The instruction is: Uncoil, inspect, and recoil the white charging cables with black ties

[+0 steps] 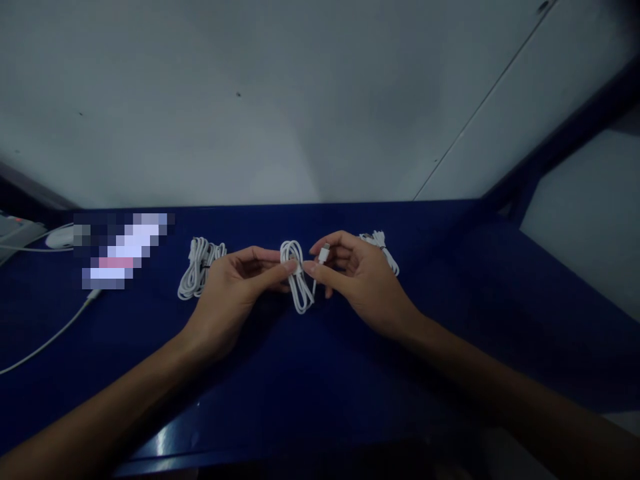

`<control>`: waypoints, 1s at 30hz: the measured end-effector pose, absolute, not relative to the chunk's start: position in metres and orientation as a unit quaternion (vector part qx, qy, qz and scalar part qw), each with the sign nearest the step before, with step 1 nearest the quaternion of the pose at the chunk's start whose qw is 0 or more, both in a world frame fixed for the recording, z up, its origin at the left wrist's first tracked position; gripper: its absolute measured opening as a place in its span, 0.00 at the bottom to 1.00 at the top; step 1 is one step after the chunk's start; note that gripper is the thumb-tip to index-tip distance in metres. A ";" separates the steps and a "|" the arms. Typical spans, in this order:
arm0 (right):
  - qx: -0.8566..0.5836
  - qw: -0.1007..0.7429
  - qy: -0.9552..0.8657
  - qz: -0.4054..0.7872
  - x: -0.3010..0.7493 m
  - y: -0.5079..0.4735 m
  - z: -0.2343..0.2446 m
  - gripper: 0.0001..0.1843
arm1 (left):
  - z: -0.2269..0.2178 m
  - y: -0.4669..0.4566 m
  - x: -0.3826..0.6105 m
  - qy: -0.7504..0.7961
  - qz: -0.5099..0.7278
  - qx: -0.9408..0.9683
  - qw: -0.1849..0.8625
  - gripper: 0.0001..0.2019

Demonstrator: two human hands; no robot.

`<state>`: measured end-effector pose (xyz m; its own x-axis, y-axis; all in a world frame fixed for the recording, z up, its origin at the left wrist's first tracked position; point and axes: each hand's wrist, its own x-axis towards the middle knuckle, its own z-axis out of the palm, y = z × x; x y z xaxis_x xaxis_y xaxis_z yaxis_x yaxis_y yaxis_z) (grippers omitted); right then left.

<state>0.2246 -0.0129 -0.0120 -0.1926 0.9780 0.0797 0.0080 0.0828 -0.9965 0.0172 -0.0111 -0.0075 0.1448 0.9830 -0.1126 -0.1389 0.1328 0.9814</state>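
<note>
Between my two hands is a white USB cable (301, 290), coiled into a narrow bundle. My left hand (235, 283) pinches the middle of the coil between thumb and fingers. From the other side my right hand (365, 273) closes on the same cable, its thumb tip at the coil. One plug (325, 253) of the cable sticks up by the right fingers. Behind my left hand, bundled white cables (193, 277) with a dark tie lie on the blue table. More bundled white cables (393, 260) are partly hidden behind my right hand.
The blue table (310, 393) runs up to a grey wall panel (250, 133). At the left, a blurred-out bright device has a white cord (65, 333) plugged in. A white rounded object (59, 237) lies behind it. A dark blue frame post (565, 127) slants at the right.
</note>
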 end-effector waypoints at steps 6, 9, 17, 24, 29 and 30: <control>-0.421 0.429 -0.592 0.537 0.224 -0.016 -0.010 0.14 | -0.004 -0.013 0.019 0.440 0.454 0.454 0.627 0.06; -0.425 0.423 -0.593 0.538 0.223 -0.018 -0.010 0.15 | -0.001 -0.014 0.020 0.425 0.459 0.435 0.647 0.04; -0.407 0.450 -0.585 0.538 0.220 -0.021 -0.005 0.10 | -0.007 -0.009 0.017 0.419 0.462 0.456 0.635 0.08; -0.402 0.456 -0.570 0.552 0.220 -0.018 -0.006 0.09 | -0.005 -0.010 0.017 0.419 0.487 0.498 0.582 0.18; -0.380 0.473 -0.557 0.567 0.222 -0.016 -0.006 0.10 | -0.004 -0.014 0.017 0.424 0.497 0.535 0.536 0.15; -0.381 0.476 -0.554 0.567 0.222 -0.015 -0.007 0.10 | -0.004 -0.014 0.017 0.426 0.491 0.539 0.536 0.13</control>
<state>0.2222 -0.0153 -0.0066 -0.2568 0.9617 0.0962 -0.1180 0.0676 -0.9907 0.0174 -0.0142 -0.0042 0.1548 0.9853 0.0720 -0.0662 -0.0623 0.9959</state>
